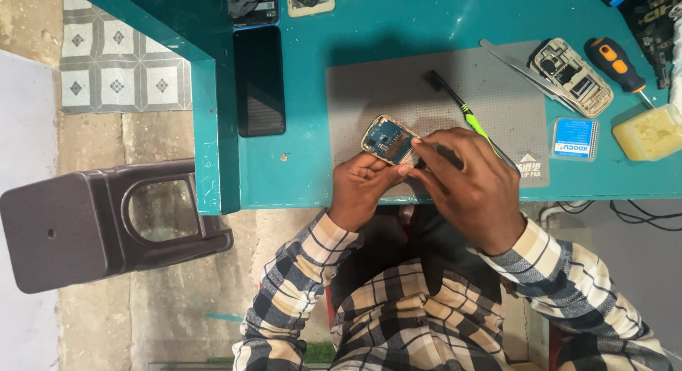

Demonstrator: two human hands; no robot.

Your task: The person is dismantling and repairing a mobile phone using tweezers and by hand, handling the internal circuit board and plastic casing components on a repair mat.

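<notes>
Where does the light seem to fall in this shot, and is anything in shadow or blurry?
Head view: a broad dark shadow lies across the teal table and the upper part of the grey mat, above the hands; a faint sheen shows on the table near its top edge. The left hand, the right hand and the circuit board look sharp; table edges bend slightly toward the frame's sides.

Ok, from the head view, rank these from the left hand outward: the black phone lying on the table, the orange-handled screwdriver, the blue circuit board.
1. Blue circuit board: held in the left hand.
2. Black phone: up and to the left, near the table's edge.
3. Orange-handled screwdriver: far right, at the table's back.
</notes>
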